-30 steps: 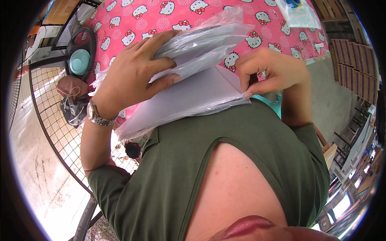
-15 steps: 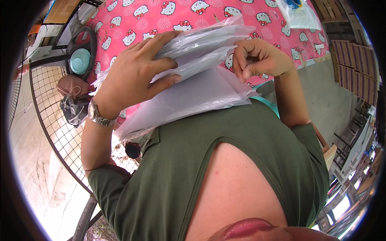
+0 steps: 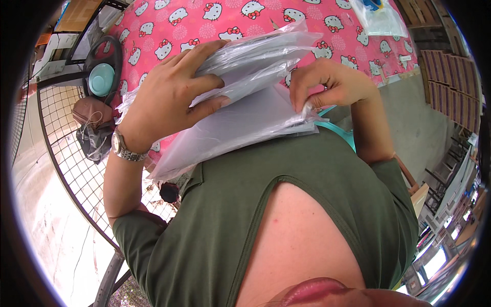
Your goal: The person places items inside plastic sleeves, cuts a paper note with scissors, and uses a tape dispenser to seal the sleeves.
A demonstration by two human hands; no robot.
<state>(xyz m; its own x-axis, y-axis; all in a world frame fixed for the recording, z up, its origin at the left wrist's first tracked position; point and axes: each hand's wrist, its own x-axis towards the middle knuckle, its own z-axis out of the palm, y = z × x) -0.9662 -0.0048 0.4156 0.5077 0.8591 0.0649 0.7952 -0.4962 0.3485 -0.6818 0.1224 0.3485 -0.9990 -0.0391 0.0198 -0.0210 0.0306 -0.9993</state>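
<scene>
A stack of clear plastic bags [image 3: 230, 120] lies against my front at the table's near edge, its upper bags lifted and fanned back. My left hand [image 3: 186, 84], with a metal watch [image 3: 121, 146] at the wrist, grips the raised bags between thumb and fingers. The thumb shows in front of the fold and the fingertips lie behind it. My right hand [image 3: 327, 87] pinches the right corner of the lower bags between thumb and forefinger. How many bags the pinch takes in cannot be made out.
The table has a pink cartoon-cat cloth [image 3: 204, 25]. Another clear bag with something blue and yellow [image 3: 381, 23] lies at the far right. A turquoise bowl [image 3: 101, 79], a brown pouch [image 3: 92, 110] and a wire-mesh panel [image 3: 66, 133] are at left; stacked crates [image 3: 450, 84] stand right.
My right hand has come down and toward me, from beside the raised bags to the lower bags' right corner, which it now pinches. My left hand keeps its hold.
</scene>
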